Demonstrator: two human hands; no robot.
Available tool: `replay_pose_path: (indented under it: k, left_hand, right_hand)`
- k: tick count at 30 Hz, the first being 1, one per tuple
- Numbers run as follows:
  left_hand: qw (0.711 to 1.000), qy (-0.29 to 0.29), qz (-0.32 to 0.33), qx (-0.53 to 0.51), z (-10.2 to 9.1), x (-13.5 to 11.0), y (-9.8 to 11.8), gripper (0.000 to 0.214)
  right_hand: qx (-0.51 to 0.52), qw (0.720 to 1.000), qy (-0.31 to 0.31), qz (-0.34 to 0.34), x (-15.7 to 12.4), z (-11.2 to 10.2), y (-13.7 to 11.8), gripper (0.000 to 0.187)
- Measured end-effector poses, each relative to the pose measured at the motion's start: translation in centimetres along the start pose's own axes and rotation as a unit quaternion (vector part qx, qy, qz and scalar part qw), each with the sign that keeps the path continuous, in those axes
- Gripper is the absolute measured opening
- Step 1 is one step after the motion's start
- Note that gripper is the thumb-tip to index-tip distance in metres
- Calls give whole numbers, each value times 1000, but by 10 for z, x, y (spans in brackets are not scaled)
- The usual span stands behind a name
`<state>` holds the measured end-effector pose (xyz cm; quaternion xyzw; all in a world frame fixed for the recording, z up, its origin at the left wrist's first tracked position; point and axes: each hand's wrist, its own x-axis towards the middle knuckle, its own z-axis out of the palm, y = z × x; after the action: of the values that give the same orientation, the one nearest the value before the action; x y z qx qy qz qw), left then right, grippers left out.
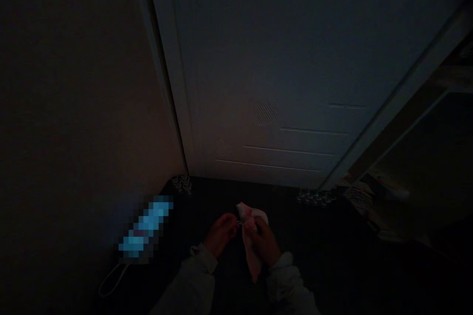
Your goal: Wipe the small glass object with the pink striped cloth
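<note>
The light is very dim. My right hand is closed on a soft pinkish-white piece of cloth, whose lower end hangs to a point below the fingers. Its upper part spreads out above my knuckles. To its left, my left hand has its fingertips pinched together on a small, thin, shiny ring-like piece at the cloth's edge. Darkness hides whether that piece is fastened to the cloth. Both hands are over a dark surface.
A small heap of shiny rings lies at the back left, and a larger heap of rings at the back right. A pixelated glowing device with a looped cord is at left. Behind stands a pale panel with embossed hearts.
</note>
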<state>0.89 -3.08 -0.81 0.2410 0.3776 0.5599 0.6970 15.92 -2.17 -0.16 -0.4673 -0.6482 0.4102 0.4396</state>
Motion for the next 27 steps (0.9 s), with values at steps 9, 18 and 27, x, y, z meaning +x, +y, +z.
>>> replay_pose_path:
  k: [9,18,27]
  left_hand:
    - [999,-9,23,34,-2,1,-3,24]
    - [992,-24,53,115,-3,3,-7,25]
    - [998,-16,30,52,-3,2,-2,22]
  right_hand:
    - [28,999,20,33,3,10,3,36]
    - [85,995,5,51,8,12,3,29]
    - [37,998,26,46,4,11,-3,27]
